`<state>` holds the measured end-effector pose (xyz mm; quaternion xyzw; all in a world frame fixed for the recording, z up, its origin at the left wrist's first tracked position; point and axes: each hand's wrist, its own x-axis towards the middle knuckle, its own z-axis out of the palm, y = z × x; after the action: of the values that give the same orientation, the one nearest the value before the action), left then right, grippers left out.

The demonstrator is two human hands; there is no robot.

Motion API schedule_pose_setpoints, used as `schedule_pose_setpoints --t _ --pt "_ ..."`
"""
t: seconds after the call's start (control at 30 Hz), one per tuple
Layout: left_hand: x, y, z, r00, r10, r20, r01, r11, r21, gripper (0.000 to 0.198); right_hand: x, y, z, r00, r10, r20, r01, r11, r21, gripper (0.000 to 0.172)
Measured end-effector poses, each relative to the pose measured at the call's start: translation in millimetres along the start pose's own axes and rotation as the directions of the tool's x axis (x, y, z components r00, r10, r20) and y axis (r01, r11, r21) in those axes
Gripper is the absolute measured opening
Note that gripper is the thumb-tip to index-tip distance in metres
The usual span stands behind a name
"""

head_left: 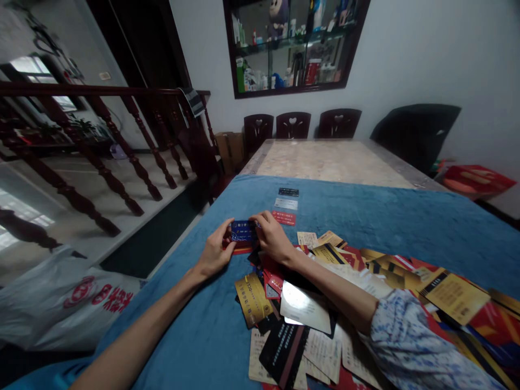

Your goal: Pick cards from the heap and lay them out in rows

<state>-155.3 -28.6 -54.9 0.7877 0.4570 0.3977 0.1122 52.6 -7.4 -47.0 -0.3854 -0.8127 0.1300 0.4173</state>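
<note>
Blue plastic, glossy with pale print: the blue card (242, 232) sits low over the cloth (365, 216), near its left edge, pinched between both hands. It looks light, thin and stiff with a little spring, and probably slick on its faces. The short ends and edges are therefore the sure places to grip. Laid flat on the nap, it would likely need a fingernail under an edge to lift.

The left hand (214, 254) closes its fingertips on the card's left end. Its wrist is down on the cloth and the bare forearm runs in from the lower left. The right hand (273, 238) clasps the right end, knuckles up. Its forearm lies across the pile (304, 306) of gold, red, black and white cards spreading to the right, with a patterned sleeve at the elbow.

A red edge shows just under the blue card, though contact cannot be told. Just beyond the hands three cards lie in a column: a red card (283, 218), a grey card (285, 203) and a dark card (288, 192) farthest out. Past the cloth the table (325, 160) is bare stone, with chairs (293, 124) at its far end.
</note>
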Motion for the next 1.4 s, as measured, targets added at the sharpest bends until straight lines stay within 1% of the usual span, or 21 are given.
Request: schedule_pose_setpoints --t 0.17,0.3,0.4,0.53,0.63,0.7,0.8,0.87,1.0,1.17,1.3,1.4 --pt "2.0 -1.9 0.3 1.000 0.000 -0.001 0.000 1.000 0.009 0.058 5.2 1.4 -0.2 1.000 0.001 0.020 0.000 0.998 -0.057 0.038" --pt "5.1 1.7 -1.2 0.998 -0.056 0.010 0.056 0.998 -0.018 0.058 9.3 0.6 -1.5 0.999 0.017 0.039 -0.012 0.993 -0.118 0.039" --pt "8.4 6.4 -2.0 0.995 -0.097 0.031 0.098 0.994 -0.041 0.057 9.4 -1.3 -7.1 0.997 0.039 0.073 -0.028 0.989 -0.148 0.037" --pt "15.8 15.6 -1.6 0.989 -0.104 0.109 0.113 0.990 -0.084 0.055 4.4 -0.8 -23.1 0.992 0.046 0.115 -0.030 0.989 -0.142 0.039" --pt "25.3 22.9 1.2 0.982 -0.083 0.169 0.101 0.990 -0.100 0.052 -1.2 3.0 -40.0 0.989 0.023 0.146 -0.007 0.994 -0.108 0.048" --pt "33.3 26.9 4.9 0.980 -0.068 0.188 0.085 0.992 -0.088 0.052 -4.6 6.4 -52.3 0.984 0.019 0.176 -0.002 0.996 -0.094 0.055" --pt "46.8 33.0 13.0 0.977 -0.038 0.209 0.054 0.996 -0.069 0.051 -8.5 12.2 -70.7 0.976 0.028 0.218 -0.007 0.995 -0.095 0.058" --pt "56.6 38.6 19.6 0.973 -0.013 0.229 0.031 0.997 -0.074 0.051 -10.7 17.2 -82.8 0.975 0.040 0.220 -0.015 0.993 -0.113 0.057" --pt "78.1 53.4 35.5 0.966 0.030 0.258 -0.008 0.996 -0.088 0.049 -14.6 31.4 -106.6 0.980 0.076 0.185 -0.039 0.979 -0.200 0.053" --pt "108.7 68.5 62.1 0.952 0.100 0.290 -0.071 0.992 -0.107 0.049 -19.0 52.6 -137.4 0.979 0.139 0.150 -0.088 0.947 -0.308 0.048" --pt "134.5 74.2 84.4 0.938 0.153 0.312 -0.123 0.986 -0.116 0.050 -21.2 69.3 -161.7 0.977 0.170 0.126 -0.121 0.937 -0.328 0.045" --pt "153.9 76.0 98.4 0.922 0.178 0.345 -0.143 0.982 -0.123 0.048 -21.1 85.2 -177.5 0.981 0.163 0.108 -0.122 0.941 -0.317 0.042"
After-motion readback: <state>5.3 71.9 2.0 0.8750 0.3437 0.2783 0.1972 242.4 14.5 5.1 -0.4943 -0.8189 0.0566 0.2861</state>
